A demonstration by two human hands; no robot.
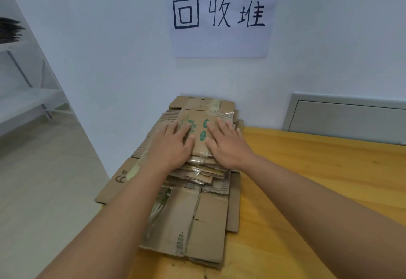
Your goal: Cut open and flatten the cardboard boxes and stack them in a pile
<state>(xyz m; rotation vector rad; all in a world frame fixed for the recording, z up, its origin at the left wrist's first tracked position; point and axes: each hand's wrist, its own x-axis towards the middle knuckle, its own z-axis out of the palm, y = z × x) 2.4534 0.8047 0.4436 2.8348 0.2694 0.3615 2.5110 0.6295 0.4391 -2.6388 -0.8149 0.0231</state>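
Observation:
A pile of flattened brown cardboard boxes [193, 219] lies on the left end of a yellow wooden table [318, 179], against the white wall. The top piece [198, 114] carries green printing and strips of clear tape. My left hand [171, 144] lies flat on the left part of that top piece, fingers spread. My right hand [228, 144] lies flat on its right part, fingers spread too. Both palms rest on the cardboard and neither grips anything. A bottom sheet with a CE mark [120, 178] sticks out over the table's left edge.
A paper sign with handwritten characters [219, 15] hangs on the wall above the pile. A grey panel [347, 116] sits low on the wall at the right. White shelving [24, 94] stands at the left over a pale floor [44, 190].

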